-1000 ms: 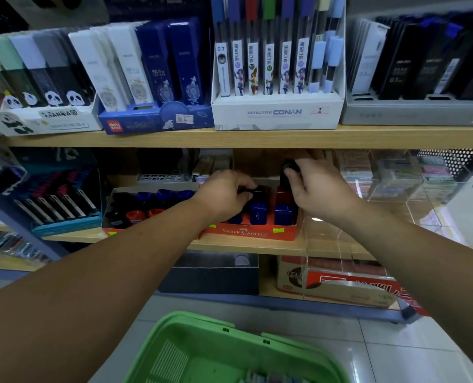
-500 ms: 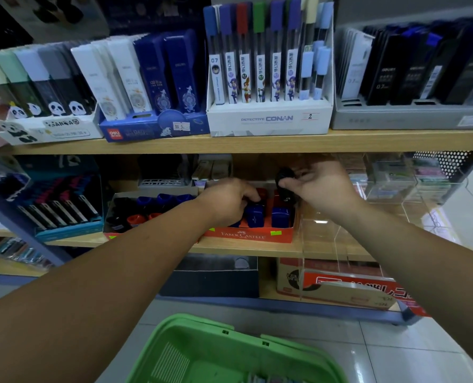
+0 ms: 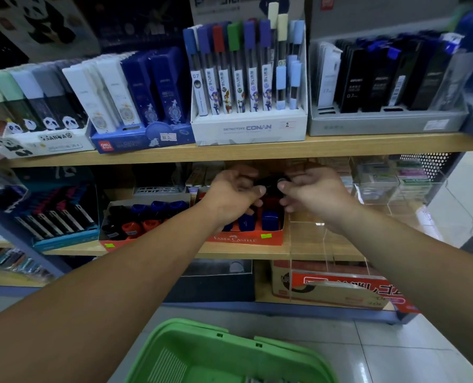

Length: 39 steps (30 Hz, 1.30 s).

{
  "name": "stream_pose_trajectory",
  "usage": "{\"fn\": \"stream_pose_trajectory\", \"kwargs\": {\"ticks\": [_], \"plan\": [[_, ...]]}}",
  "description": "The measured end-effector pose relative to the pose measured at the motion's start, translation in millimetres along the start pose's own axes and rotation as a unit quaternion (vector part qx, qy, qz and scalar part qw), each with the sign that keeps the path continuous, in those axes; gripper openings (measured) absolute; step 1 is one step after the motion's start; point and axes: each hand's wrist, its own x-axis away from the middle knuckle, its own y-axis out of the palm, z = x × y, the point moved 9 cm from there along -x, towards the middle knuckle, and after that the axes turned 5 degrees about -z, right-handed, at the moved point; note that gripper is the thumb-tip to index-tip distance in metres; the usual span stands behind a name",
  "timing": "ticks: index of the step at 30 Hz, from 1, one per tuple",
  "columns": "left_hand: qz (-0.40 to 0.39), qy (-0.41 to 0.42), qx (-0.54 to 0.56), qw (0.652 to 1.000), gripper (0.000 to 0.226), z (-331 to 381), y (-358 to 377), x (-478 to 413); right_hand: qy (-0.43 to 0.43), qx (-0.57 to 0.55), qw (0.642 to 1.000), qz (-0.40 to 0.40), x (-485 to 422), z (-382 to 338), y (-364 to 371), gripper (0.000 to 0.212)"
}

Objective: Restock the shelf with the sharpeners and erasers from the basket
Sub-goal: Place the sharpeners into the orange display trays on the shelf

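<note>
On the middle shelf [image 3: 257, 254], a red Faber-Castell display box [image 3: 243, 239] sits with its front lip at the shelf edge, and both hands meet just above it. The right hand [image 3: 316, 194] pinches a black sharpener [image 3: 270, 184] between thumb and curled fingers. The left hand [image 3: 234, 196] closes on the same piece from the other side, thumb tip against it and fingers curled. The sharpener hangs between the two hands, over the back half of the box and clear of the pieces below.

Inside the box, blue sharpeners [image 3: 270, 220] stand upright in the front row, with red ones [image 3: 268, 202] behind them, partly hidden by the hands. Just beside it on the left, an open cardboard tray [image 3: 136, 199] holds more sharpeners: blue at the back, orange-red and black toward the front.

Right of the red box stands a clear acrylic organiser [image 3: 323, 239]; its rear compartments hold small pastel-wrapped packs, too blurred to name.

On the upper shelf, a white Conan box [image 3: 249, 128] carries upright lead tubes with coloured caps.

Down on the tiled floor, between the forearms, sits the green basket [image 3: 202, 331]. Only a sliver of its contents shows at the bottom edge, too cut off to tell what they are.
</note>
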Motion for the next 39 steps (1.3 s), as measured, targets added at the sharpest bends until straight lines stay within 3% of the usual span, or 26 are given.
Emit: {"fn": "stream_pose_trajectory", "kwargs": {"ticks": [4, 8, 15, 18, 22, 25, 28, 32, 36, 39], "plan": [[0.003, 0.035, -0.145, 0.989, 0.03, 11, -1, -7, -0.104, 0.236, 0.966, 0.01, 6, -13, -7, 0.034], [-0.013, 0.044, -0.203, 0.978, 0.036, 15, 4, -8, -0.111, 0.362, 0.925, -0.014, 14, -10, -11, 0.04], [-0.014, 0.056, -0.242, 0.969, 0.026, 26, 2, -10, -0.147, 0.489, 0.86, -0.013, 20, -3, -13, 0.055], [-0.008, 0.041, -0.227, 0.973, 0.027, 25, 0, -9, -0.166, 0.539, 0.826, -0.001, 22, -7, -11, 0.07], [-0.033, 0.045, -0.286, 0.957, 0.028, 25, 7, -10, -0.139, 0.541, 0.829, -0.026, 18, 0, -11, 0.085], [-0.051, 0.059, -0.352, 0.933, 0.029, 15, 21, -7, -0.126, 0.545, 0.828, -0.031, 18, 3, -10, 0.081], [-0.039, 0.063, -0.333, 0.94, 0.029, 6, 24, -7, -0.127, 0.539, 0.832, -0.027, 18, 0, -11, 0.078], [-0.046, 0.114, -0.371, 0.92, 0.019, 11, 28, -9, -0.131, 0.552, 0.823, -0.03, 16, 4, -11, 0.074], [-0.059, 0.121, -0.372, 0.918, 0.014, 7, 35, -11, -0.134, 0.549, 0.824, -0.026, 15, 5, -10, 0.091], [-0.086, 0.108, -0.378, 0.916, 0.014, 3, 38, -12, -0.148, 0.55, 0.822, -0.022, 13, 7, -10, 0.089]]}}
